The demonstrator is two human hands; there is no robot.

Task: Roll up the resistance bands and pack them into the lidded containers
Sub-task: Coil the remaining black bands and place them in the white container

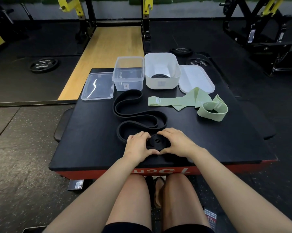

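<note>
Between curled fingers of left hand (138, 147) and right hand (178, 142): black band (156, 142), coil gripped, near edge hidden.

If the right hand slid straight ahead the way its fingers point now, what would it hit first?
The right hand points up and to the left over the rolled end of the black band. Straight on, it would probably first meet the left hand gripping that roll, though depth is hard to judge.

Clear container (128, 74) left of white container (162, 71).
</note>
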